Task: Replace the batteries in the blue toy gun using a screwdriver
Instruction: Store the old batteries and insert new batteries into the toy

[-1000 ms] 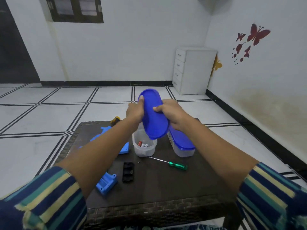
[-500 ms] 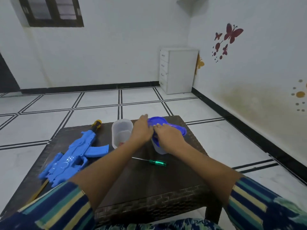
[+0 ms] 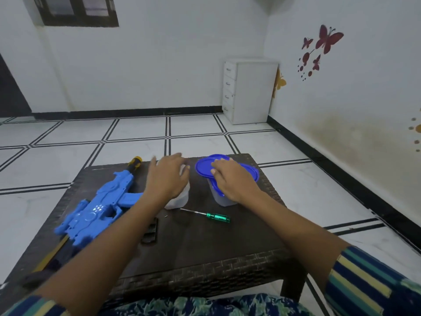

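**A:** Right hand [image 3: 230,181] flat on the loose blue lid [image 3: 206,168], fingers spread, nothing pinched. Parked it on the lidded tub [image 3: 222,198]. Left hand [image 3: 167,179] wide open, empty, hovering over the clear open tub [image 3: 180,199] that blocked most of the view inside, so couldn't tell what was in there.

**B:** Looked like the grab-the-batteries step then. Best bet: left the lid alone once it sat steady, dipped two fingers straight down into the open tub, steadied its wall so it wouldn't tip. Checked the plus and minus ends before dropping anything into the black battery holder [image 3: 150,231].

**A:** Yep. Holder lay on the bench [image 3: 205,254] near the left forearm, partly hidden. Green-handled screwdriver [image 3: 206,215] just in front of both tubs, untouched, tiny screw [image 3: 166,216] beside its tip. Easy to lose, that one.

**B:** And the gun?

**A:** Blue toy gun [image 3: 98,208] lay flat at the bench's left side, yellow-and-black muzzle pointing away, bright moulded plastic, bit of glare on the body. Left of the left hand, not touched.
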`<state>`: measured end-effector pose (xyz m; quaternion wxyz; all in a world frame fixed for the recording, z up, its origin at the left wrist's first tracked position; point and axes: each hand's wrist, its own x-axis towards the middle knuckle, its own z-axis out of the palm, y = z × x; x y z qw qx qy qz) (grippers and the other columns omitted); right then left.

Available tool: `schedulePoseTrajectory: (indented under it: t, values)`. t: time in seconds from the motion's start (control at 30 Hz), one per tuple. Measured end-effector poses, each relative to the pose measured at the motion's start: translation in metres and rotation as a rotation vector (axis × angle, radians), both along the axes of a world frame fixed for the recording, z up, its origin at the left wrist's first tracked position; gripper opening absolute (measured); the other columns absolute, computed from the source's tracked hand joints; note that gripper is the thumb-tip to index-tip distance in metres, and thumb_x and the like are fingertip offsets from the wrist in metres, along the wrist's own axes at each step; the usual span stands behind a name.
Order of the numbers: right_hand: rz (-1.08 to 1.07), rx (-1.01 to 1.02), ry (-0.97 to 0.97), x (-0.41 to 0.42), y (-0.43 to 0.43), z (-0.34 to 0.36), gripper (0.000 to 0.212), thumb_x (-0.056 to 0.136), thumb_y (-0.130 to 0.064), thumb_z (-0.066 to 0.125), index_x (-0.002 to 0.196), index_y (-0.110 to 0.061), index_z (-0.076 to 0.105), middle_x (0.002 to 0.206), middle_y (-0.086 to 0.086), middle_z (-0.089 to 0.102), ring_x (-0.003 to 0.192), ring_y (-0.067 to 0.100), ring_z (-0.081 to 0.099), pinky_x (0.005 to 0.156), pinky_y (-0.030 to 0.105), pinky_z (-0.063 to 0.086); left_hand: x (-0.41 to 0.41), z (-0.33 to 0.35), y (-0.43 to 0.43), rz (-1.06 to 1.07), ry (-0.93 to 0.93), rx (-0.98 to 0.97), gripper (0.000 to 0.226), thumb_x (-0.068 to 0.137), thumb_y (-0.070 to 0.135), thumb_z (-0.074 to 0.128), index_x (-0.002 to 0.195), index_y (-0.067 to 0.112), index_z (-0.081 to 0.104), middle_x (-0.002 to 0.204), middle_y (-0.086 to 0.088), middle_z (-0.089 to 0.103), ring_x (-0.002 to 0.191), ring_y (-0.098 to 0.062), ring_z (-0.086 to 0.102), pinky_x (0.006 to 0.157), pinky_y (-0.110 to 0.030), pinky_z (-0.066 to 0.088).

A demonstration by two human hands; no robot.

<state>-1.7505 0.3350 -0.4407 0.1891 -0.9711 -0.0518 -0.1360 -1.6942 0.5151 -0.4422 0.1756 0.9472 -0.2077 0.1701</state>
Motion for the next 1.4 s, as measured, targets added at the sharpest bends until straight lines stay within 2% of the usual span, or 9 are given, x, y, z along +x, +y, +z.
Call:
schedulePoseTrajectory:
  t: [0.17, 0.37, 0.63, 0.8, 0.93, 1.03, 1.17, 1.33, 1.4]
  values:
    - [0.148, 0.177, 0.073, 0.014, 0.057, 0.012, 0.028, 0.091, -0.009, 0.054, 0.115, -0.008, 0.069, 0.113, 0.009, 0.070, 0.102, 0.023, 0.063, 0.086, 0.028, 0.049, -0.019, -0.032, 0.066, 0.198, 0.145, -0.229, 0.020, 0.088, 0.023, 0.056, 0.089, 0.008, 0.069, 0.098, -0.009, 0.065, 0.094, -0.030, 0.060, 0.084, -0.043, 0.048]
    - [0.239, -0.147, 0.371, 0.058, 0.103, 0.008, 0.034, 0.091, -0.015, 0.061, 0.125, -0.009, 0.060, 0.119, 0.009, 0.063, 0.107, 0.027, 0.059, 0.082, 0.027, 0.043, -0.026, -0.055, 0.083, 0.108, 0.129, -0.123, 0.015, 0.089, 0.015, 0.054, 0.095, 0.010, 0.067, 0.099, -0.006, 0.069, 0.098, -0.028, 0.061, 0.116, -0.049, 0.013]
    - [0.244, -0.325, 0.628, 0.093, 0.114, 0.005, 0.038, 0.088, -0.012, 0.065, 0.125, -0.015, 0.063, 0.118, 0.008, 0.064, 0.102, 0.024, 0.060, 0.077, 0.028, 0.045, -0.023, -0.057, 0.105, 0.074, 0.166, -0.208, 0.017, 0.088, 0.015, 0.055, 0.097, 0.018, 0.069, 0.106, 0.003, 0.068, 0.105, -0.019, 0.059, 0.118, -0.053, 0.009]
    - [0.179, -0.176, 0.576, 0.095, 0.116, 0.000, 0.014, 0.082, 0.001, 0.065, 0.094, -0.004, 0.072, 0.088, 0.009, 0.067, 0.081, 0.021, 0.060, 0.069, 0.026, 0.049, -0.031, -0.054, 0.119, 0.077, 0.146, -0.299, 0.018, 0.089, 0.013, 0.055, 0.100, 0.014, 0.070, 0.109, 0.000, 0.070, 0.104, -0.020, 0.061, 0.121, -0.046, 0.008]
    - [0.170, -0.260, 0.612, 0.098, 0.116, -0.002, 0.013, 0.082, 0.000, 0.063, 0.092, -0.001, 0.071, 0.084, 0.007, 0.063, 0.078, 0.021, 0.058, 0.069, 0.029, 0.049, -0.043, -0.053, 0.134, 0.083, 0.130, -0.342, 0.017, 0.091, 0.015, 0.055, 0.100, 0.017, 0.070, 0.100, 0.001, 0.071, 0.094, -0.019, 0.062, 0.120, -0.046, 0.010]
    - [0.206, -0.472, 0.598, 0.099, 0.121, 0.001, 0.015, 0.088, -0.009, 0.061, 0.098, -0.001, 0.068, 0.092, 0.009, 0.063, 0.086, 0.024, 0.056, 0.076, 0.032, 0.045, -0.055, -0.050, 0.149, 0.084, 0.123, -0.362, 0.016, 0.092, 0.016, 0.056, 0.101, 0.017, 0.070, 0.099, 0.002, 0.070, 0.093, -0.017, 0.061, 0.119, -0.043, 0.012]
    - [0.098, -0.586, 0.451, 0.092, 0.122, 0.023, 0.029, 0.095, -0.031, 0.059, 0.110, -0.007, 0.065, 0.110, 0.011, 0.064, 0.099, 0.027, 0.060, 0.078, 0.031, 0.043, -0.071, -0.048, 0.166, 0.087, 0.146, -0.460, 0.017, 0.090, 0.014, 0.058, 0.102, 0.015, 0.071, 0.104, 0.002, 0.070, 0.101, -0.015, 0.061, 0.101, -0.034, 0.043]
    - [0.098, -0.114, 0.315, 0.052, 0.126, 0.037, 0.025, 0.101, -0.017, 0.045, 0.125, -0.013, 0.052, 0.112, 0.001, 0.057, 0.099, 0.022, 0.052, 0.076, 0.029, 0.040, -0.086, -0.054, 0.173, 0.116, 0.182, -0.391, 0.017, 0.089, 0.017, 0.059, 0.102, 0.017, 0.071, 0.111, 0.003, 0.069, 0.110, -0.016, 0.060, 0.097, -0.041, 0.047]
    - [0.130, 0.194, 0.324, 0.028, 0.134, 0.037, 0.027, 0.102, -0.011, 0.041, 0.124, -0.015, 0.057, 0.094, -0.011, 0.054, 0.088, 0.013, 0.050, 0.069, 0.020, 0.039, -0.089, -0.056, 0.172, 0.113, 0.210, -0.356, 0.018, 0.088, 0.017, 0.059, 0.100, 0.016, 0.072, 0.116, 0.003, 0.067, 0.115, -0.017, 0.058, 0.099, -0.045, 0.045]
